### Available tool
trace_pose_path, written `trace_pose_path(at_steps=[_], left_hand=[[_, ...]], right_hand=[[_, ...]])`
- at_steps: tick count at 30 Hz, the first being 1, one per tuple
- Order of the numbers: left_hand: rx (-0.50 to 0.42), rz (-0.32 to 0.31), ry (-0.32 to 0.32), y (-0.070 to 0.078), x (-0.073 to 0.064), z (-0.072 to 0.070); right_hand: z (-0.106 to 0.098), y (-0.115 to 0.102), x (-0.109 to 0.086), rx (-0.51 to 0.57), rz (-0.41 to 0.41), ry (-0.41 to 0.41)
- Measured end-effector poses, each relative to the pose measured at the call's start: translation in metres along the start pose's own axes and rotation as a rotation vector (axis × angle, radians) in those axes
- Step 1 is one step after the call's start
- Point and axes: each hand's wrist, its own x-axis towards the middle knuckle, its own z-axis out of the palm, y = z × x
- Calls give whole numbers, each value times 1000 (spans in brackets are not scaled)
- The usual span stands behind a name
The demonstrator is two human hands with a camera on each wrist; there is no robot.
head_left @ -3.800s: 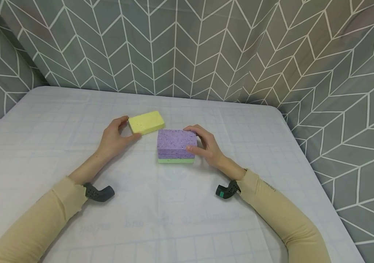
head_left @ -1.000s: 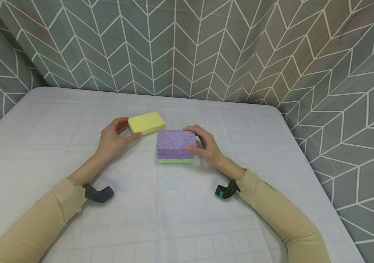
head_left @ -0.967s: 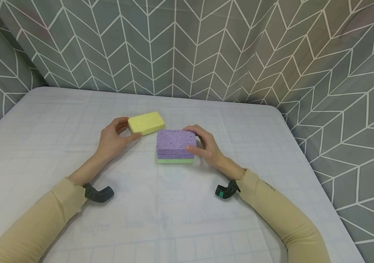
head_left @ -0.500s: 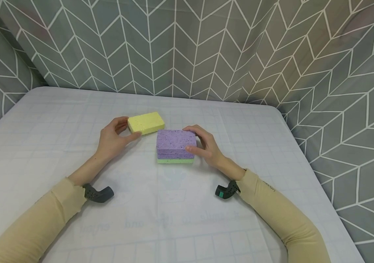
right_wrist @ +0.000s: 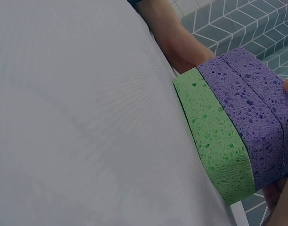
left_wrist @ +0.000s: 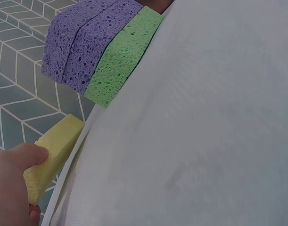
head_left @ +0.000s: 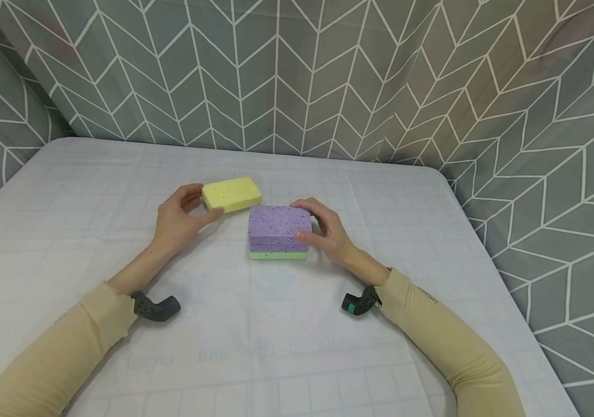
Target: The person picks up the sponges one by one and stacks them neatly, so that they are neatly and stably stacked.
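Note:
A yellow sponge [head_left: 232, 194] lies flat on the table, its left end between the thumb and fingers of my left hand [head_left: 178, 218]. The left wrist view shows that thumb pressed on the side of the yellow sponge [left_wrist: 59, 146]. Just right and nearer stands a stack: two purple sponges [head_left: 279, 222] on top of one green sponge [head_left: 278, 255]. My right hand [head_left: 330, 233] grips the stack's right end, thumb at the front and fingers at the back. In the right wrist view the seam between the purple sponges [right_wrist: 242, 108] shows above the green sponge [right_wrist: 214, 141].
A white cloth with faint printing covers the table [head_left: 276, 324]. Grey curtains [head_left: 255, 75] with white chevron lines hang behind and at the sides. Dark devices are worn at the left wrist [head_left: 157, 307] and right wrist [head_left: 361, 301].
My left hand and the yellow sponge have shifted very slightly left. The right hand and the purple and green stack stay where they were.

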Motion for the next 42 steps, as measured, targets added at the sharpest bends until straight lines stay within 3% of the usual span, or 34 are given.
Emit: trace_pose_path(at_steps=[26,42], left_hand=[[-30,47,58,0,0,1],[-23,42,79,2,-1,0]], right_hand=[[0,0,-1,-14,23,4],[0,0,0,-10,8,3]])
